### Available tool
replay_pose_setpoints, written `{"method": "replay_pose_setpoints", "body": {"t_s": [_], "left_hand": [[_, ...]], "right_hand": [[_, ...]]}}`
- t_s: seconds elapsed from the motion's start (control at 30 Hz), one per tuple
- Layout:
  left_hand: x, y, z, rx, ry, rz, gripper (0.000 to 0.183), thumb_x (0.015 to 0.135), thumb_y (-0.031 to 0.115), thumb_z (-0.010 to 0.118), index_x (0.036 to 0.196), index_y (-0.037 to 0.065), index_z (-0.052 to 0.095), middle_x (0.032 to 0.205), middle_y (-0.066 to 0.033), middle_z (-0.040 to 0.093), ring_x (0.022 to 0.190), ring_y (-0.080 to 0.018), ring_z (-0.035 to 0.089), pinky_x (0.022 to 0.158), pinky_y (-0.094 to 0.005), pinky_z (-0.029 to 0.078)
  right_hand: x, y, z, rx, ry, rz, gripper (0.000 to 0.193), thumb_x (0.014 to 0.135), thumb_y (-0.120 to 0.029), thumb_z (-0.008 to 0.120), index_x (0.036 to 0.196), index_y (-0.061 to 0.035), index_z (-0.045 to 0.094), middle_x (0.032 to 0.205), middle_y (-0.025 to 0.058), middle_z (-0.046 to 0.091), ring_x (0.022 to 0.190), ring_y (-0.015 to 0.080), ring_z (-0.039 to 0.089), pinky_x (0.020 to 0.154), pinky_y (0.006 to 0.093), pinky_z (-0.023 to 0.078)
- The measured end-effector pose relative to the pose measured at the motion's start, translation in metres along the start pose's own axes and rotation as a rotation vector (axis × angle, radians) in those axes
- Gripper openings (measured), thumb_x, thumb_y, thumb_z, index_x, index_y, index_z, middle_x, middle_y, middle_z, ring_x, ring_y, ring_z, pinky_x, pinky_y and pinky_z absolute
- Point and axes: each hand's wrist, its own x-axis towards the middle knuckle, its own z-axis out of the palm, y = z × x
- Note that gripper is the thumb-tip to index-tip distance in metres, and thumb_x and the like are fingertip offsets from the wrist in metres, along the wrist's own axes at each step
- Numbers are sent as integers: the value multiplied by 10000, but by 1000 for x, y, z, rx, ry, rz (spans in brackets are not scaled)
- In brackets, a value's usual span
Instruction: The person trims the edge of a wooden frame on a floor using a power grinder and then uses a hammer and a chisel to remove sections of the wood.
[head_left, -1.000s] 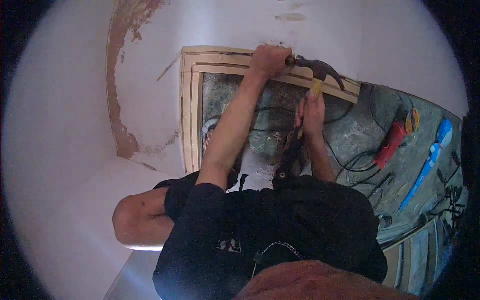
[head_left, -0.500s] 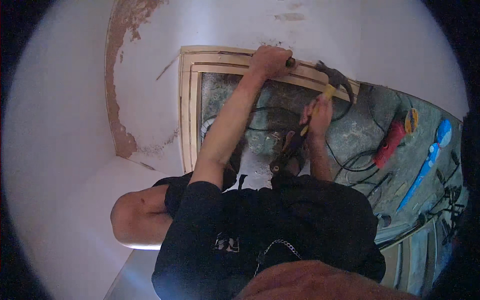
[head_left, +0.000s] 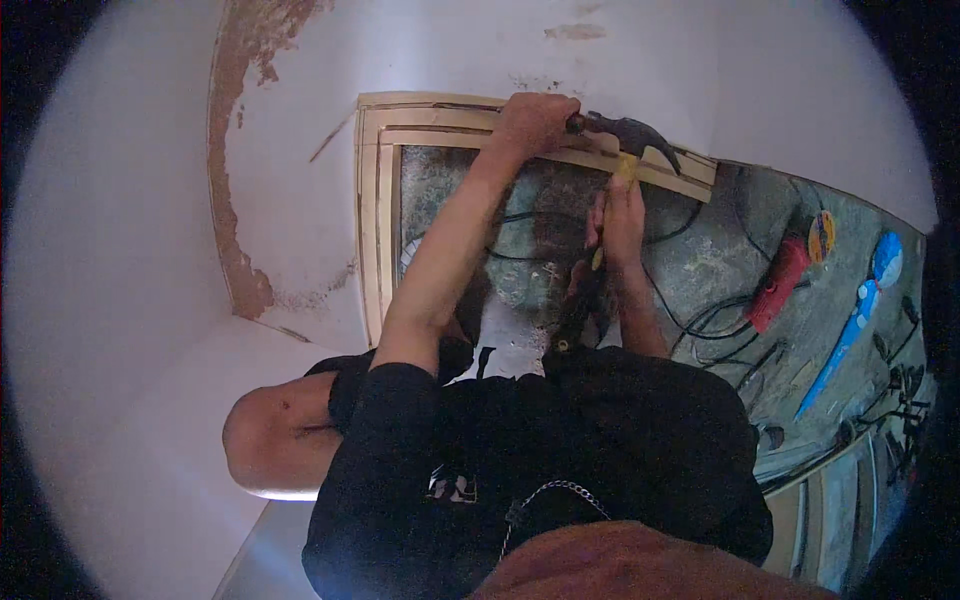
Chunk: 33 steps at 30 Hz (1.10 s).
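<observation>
Smudged white wall (head_left: pixel 480 45) bears a ragged reddish-brown strip (head_left: pixel 248 285). Mottled grey-green floor (head_left: pixel 850 270), pale specks. Light dim, uneven.

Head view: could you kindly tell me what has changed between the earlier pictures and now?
Since half a second ago, the hammer and right hand have swung left, bringing the head back beside the left hand, about as a second ago. Nothing was grasped or released; the wooden frame and red power tool stayed put.
</observation>
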Motion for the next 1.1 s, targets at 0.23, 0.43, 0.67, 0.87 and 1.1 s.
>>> {"method": "replay_pose_setpoints", "body": {"t_s": [0.23,0.43,0.67,0.87,1.1], "left_hand": [[1,4,-6,20,42,74,417,706,480,738,838,106,613,787,-79,668,812,-289,664,748,-434,512],[-2,0,-4,8,97,36,441,689,488,750,846,100,609,830,-96,662,823,-290,656,743,-439,512],[-1,-2,1,5,104,42,377,733,410,733,895,95,606,862,-90,650,832,-302,647,738,-435,517],[0,1,-3,97,119,97,491,678,493,731,931,94,602,915,-48,630,987,-226,599,811,-397,496],[-3,-6,2,154,153,73,562,636,525,751,960,96,587,934,-52,623,1019,-225,588,864,-413,459]], "right_hand": [[-1,9,-14,124,140,-16,251,1033,-332,362,984,-91,405,552,18,402,361,121,400,316,273,376],[5,6,-13,27,28,13,279,1021,-366,391,926,-104,414,573,19,402,341,130,379,311,274,347],[5,6,-16,-6,92,16,278,1028,-361,377,947,-98,414,573,14,410,357,119,391,313,266,343],[9,17,-14,106,23,6,285,1023,-373,393,926,-105,409,570,20,408,358,134,387,316,270,335],[8,17,-9,-18,39,49,332,1021,-384,387,873,-88,416,530,15,405,350,131,409,306,279,371]]}}
